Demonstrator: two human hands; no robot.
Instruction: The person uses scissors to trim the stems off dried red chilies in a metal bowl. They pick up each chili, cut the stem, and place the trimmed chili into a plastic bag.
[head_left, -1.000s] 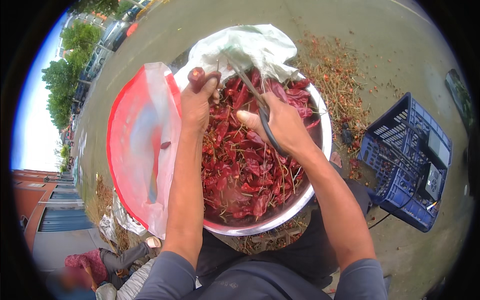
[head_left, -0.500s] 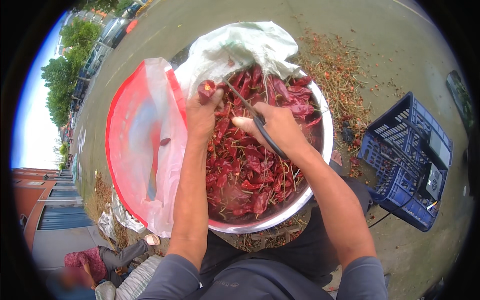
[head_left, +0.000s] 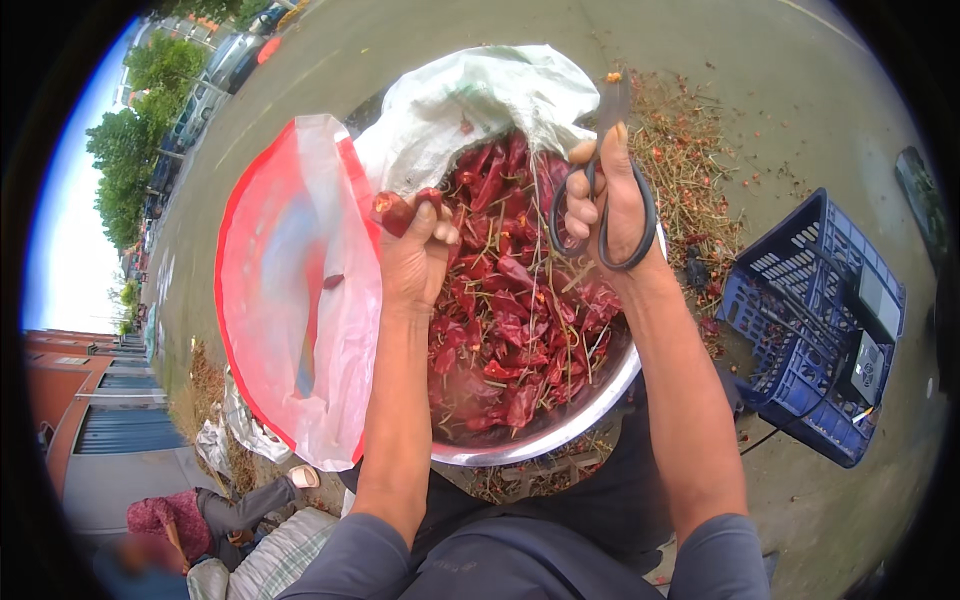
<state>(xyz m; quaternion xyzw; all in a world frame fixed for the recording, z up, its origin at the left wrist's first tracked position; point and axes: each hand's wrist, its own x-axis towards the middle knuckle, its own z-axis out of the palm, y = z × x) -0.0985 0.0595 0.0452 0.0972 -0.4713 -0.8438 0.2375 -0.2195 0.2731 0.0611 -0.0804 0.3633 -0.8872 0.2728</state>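
Observation:
My left hand (head_left: 420,255) is closed on dried red chilli peppers (head_left: 393,213); two cut ends, one showing an orange inside, stick out past thumb and fingers. With its fingers through the black handles, my right hand (head_left: 615,205) grips a pair of scissors (head_left: 646,225) pointing away from me. A small orange bit (head_left: 613,77) sits by the blade tips. Below both hands, a round metal basin (head_left: 560,440) holds a heap of dried red chillies (head_left: 510,330) with pale stems. The white woven sack (head_left: 475,90) drapes over its far rim, under some of the chillies.
Left of the basin, a red-edged translucent plastic bag (head_left: 335,390) gapes, with one chilli on it. Cut stems (head_left: 685,165) litter the ground at right, near a blue plastic crate (head_left: 790,385) holding dark devices. A person (head_left: 185,525) sits at lower left by a sack (head_left: 275,560).
My right hand has swung the scissors up and right, away from my left hand, toward the basin's far right rim. In my left hand, a second chilli end now shows beside the first.

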